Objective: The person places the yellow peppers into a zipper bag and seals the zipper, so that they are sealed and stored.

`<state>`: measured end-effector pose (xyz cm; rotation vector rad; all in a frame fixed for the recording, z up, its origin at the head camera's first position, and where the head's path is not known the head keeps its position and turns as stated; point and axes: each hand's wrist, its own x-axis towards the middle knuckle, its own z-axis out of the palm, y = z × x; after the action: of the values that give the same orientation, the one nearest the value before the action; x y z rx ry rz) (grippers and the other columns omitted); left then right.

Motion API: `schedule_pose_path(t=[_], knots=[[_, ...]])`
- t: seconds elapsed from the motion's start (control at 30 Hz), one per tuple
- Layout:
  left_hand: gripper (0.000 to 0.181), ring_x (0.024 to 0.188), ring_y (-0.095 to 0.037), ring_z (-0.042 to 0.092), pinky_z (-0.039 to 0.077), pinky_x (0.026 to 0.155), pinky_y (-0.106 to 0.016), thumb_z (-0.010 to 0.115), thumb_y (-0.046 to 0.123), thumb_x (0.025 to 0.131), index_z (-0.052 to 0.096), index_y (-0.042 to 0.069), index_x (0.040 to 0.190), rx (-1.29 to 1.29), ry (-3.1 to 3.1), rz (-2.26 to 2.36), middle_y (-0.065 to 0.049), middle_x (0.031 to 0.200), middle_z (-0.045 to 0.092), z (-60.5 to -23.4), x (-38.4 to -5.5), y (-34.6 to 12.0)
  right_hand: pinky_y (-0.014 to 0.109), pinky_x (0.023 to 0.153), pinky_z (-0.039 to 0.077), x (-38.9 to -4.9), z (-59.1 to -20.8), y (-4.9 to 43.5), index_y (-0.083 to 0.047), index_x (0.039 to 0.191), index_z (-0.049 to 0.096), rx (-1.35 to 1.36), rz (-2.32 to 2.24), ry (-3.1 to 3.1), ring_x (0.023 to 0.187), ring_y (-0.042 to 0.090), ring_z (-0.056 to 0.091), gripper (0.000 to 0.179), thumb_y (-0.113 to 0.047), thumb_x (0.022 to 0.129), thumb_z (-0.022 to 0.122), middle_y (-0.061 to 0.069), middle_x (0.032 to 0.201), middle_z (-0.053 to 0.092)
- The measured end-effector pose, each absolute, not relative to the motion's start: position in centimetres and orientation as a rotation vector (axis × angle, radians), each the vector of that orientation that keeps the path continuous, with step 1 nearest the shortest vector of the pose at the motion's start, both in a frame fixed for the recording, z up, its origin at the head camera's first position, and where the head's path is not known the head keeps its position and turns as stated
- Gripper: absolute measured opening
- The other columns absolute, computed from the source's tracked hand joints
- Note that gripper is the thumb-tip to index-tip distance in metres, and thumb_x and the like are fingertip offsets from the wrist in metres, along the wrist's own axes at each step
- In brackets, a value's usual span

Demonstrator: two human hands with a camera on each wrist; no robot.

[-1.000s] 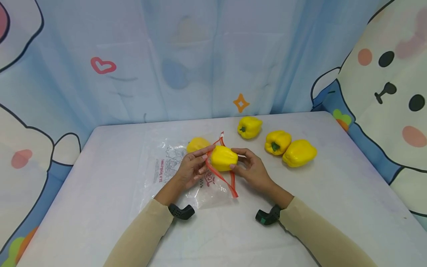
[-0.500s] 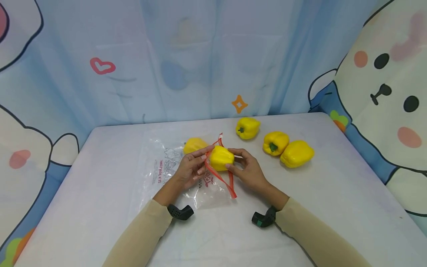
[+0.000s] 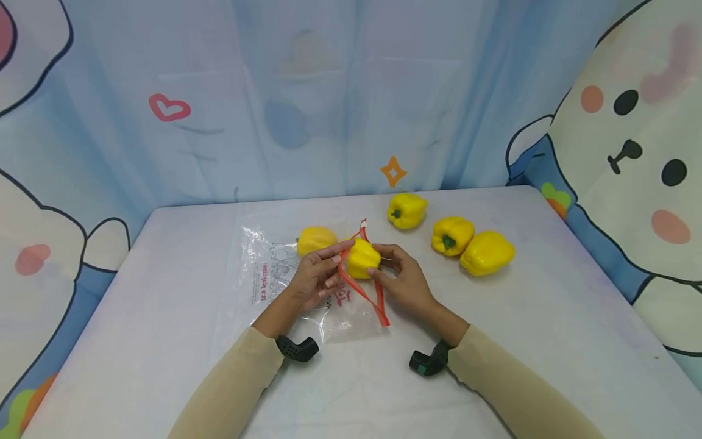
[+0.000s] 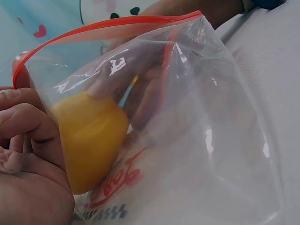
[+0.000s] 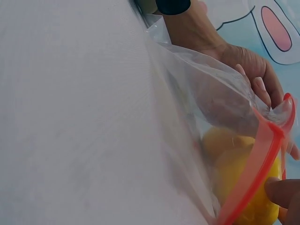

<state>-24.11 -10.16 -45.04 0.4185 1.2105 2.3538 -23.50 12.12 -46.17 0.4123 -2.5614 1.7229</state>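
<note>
Head view: left hand (image 3: 315, 279) holds open bag (image 3: 342, 324) by red edge (image 3: 360, 291), right hand (image 3: 406, 283) grips pepper (image 3: 363, 259) partly inside.

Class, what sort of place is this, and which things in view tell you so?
Probably an indoor corner set up for recording: cartoon-printed curtains hang behind and on both sides of a white table, and the person wears black cameras on both wrists.

At lower right, my right hand (image 5: 285, 193) touches a yellow pepper (image 5: 260, 204) at the red-edged mouth of a clear bag (image 5: 213, 93). Another yellow pepper (image 5: 220, 139) shows through the plastic, just above. My left hand (image 5: 253, 65) is at upper right.
</note>
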Motion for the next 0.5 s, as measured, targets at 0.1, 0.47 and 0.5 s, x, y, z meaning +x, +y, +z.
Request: schedule_pose_path(t=[0.1,0.47,0.5], knots=[[0.038,0.046,-0.005,0.045,0.037,0.040,-0.011,0.046,0.007,0.101,0.059,0.010,0.137,0.424,1.206,2.352,0.005,0.091,0.067,-45.01,-24.11,-10.13,0.040,0.112,0.043,-23.50,-46.11,12.06,-0.008,0.136,0.051,0.400,1.707,-2.569,0.130,0.025,0.054,0.051,-0.021,0.091,0.071,0.005,0.143,0.053],[0.036,0.047,-0.004,0.043,0.037,0.041,-0.011,0.047,0.007,0.100,0.063,0.012,0.133,0.410,1.217,2.349,0.002,0.113,0.067,-44.97,-24.06,-10.19,0.043,0.107,0.048,-23.55,-46.11,11.34,-0.014,0.139,0.055,0.355,1.631,-2.585,0.121,0.027,0.060,0.052,-0.028,0.092,0.070,0.004,0.142,0.056],[0.036,0.047,-0.004,0.043,0.037,0.041,-0.011,0.047,0.007,0.101,0.062,0.012,0.134,0.410,1.221,2.349,0.002,0.117,0.066,-44.98,-24.05,-10.19,0.043,0.106,0.049,-23.55,-46.12,11.26,-0.014,0.140,0.054,0.352,1.625,-2.583,0.121,0.028,0.060,0.052,-0.028,0.092,0.070,0.005,0.142,0.056]])
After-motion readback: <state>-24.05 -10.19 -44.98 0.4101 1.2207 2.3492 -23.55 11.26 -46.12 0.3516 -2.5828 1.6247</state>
